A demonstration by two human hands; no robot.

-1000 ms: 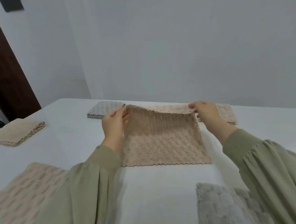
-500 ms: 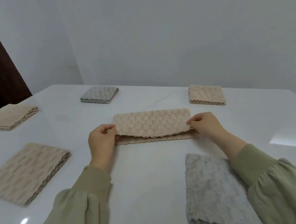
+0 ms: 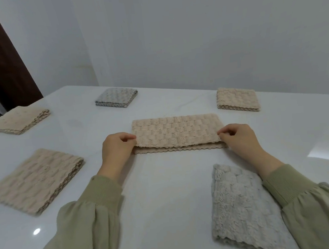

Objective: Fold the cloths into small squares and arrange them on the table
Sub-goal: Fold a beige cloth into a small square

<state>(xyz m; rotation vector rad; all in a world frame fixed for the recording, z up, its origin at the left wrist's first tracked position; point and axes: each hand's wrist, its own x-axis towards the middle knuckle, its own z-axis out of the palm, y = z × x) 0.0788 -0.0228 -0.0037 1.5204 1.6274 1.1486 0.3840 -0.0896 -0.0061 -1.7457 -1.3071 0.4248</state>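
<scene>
Change: beige cloth [image 3: 177, 132] now halved, beyond near grey cloth [image 3: 246, 206].
Grip: left hand [image 3: 117, 149], right hand [image 3: 238, 139] pinching its corners.
Next: crosswise fold.

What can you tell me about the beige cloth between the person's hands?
The beige cloth looks plush, with a bumpy pattern and scalloped edges. It lies folded in half as a long strip on the white table, its upper layer stopping short of the lower near edge. The left hand pinches its left end, the right hand its right.
</scene>
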